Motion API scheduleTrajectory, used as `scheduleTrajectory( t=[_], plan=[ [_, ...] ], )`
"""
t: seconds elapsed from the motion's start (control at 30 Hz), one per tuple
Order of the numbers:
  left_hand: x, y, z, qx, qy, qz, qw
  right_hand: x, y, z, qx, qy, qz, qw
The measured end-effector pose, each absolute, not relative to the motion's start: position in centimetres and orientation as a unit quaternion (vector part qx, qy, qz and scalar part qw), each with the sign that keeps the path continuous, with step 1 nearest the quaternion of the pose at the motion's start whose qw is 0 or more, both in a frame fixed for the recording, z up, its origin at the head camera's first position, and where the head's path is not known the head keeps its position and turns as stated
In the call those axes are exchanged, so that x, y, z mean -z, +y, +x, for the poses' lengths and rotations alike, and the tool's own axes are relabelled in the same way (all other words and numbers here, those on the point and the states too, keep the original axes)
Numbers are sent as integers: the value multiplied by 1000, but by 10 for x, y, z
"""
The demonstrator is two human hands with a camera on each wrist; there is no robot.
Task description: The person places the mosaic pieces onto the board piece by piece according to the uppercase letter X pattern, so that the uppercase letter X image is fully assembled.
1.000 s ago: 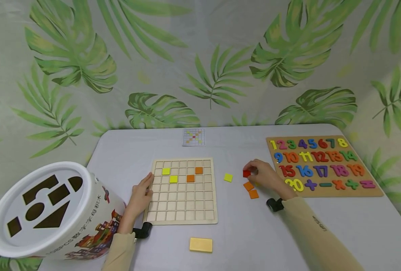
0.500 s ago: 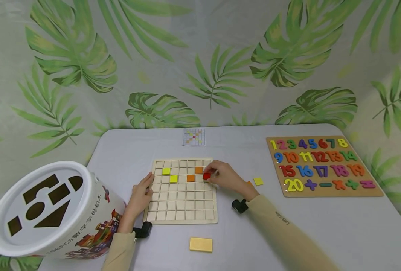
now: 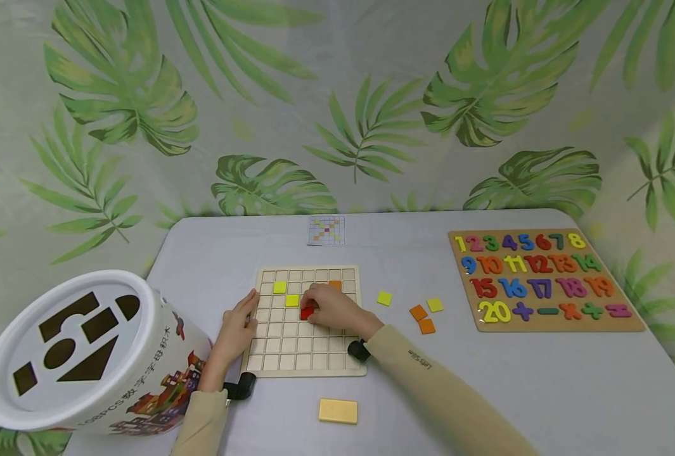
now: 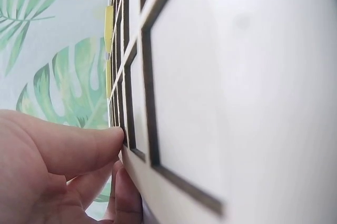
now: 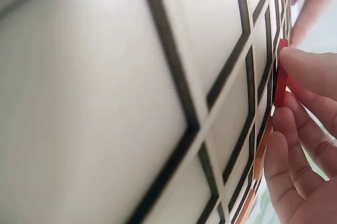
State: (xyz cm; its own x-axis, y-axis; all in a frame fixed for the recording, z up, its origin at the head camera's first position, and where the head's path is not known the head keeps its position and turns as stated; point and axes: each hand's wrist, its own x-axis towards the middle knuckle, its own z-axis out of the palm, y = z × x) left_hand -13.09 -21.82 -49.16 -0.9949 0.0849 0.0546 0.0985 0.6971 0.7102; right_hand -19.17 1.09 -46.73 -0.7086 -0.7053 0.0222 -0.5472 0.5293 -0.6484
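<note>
A wooden grid board lies flat on the table. My left hand holds its left edge; in the left wrist view the thumb is on the rim and the other fingers are beside and under it. With thumb and fingertips, my right hand pinches a red square tile over the middle of the grid. Two yellow tiles sit in cells up and left of it. An orange tile shows above the right hand; a second orange one is hidden behind the fingers in the head view.
Loose yellow tiles and orange tiles lie right of the board. Behind it is a small pattern card. A number puzzle board lies at right, a large white bucket stands at left, and a yellow block lies in front.
My right hand picked the red tile from the loose tiles at right and carried it left over the board's middle. The left hand has stayed at the board's edge.
</note>
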Motion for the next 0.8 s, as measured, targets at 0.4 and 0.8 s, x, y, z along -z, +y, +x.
scheduleTrajectory(
  t=[0.4, 0.8],
  plan=[
    [493, -219, -132, 391, -918, -59, 21, 469, 14, -192, 334, 867, -344, 138],
    [494, -219, -132, 392, -918, -58, 22, 460, 129, -192, 421, 864, -267, 66]
  ],
)
